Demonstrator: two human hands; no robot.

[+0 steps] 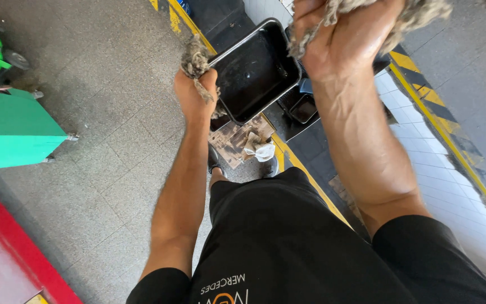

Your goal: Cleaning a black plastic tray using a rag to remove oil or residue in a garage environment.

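Black metal tray at top centre: your left hand clamps its rim with a fibre wad; your right hand squeezes cotton waste.

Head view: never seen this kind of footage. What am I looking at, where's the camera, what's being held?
There is no machine here: a person works with two bare hands, and the one camera sits on their head, looking down past their black shirt at the tiled floor. The left hand grips a wad of grey fibrous rag and also touches the edge of a black metal tray. The right hand clutches a bigger wad of the same rag. On the floor lie scraps of cardboard; green equipment stands to the left.
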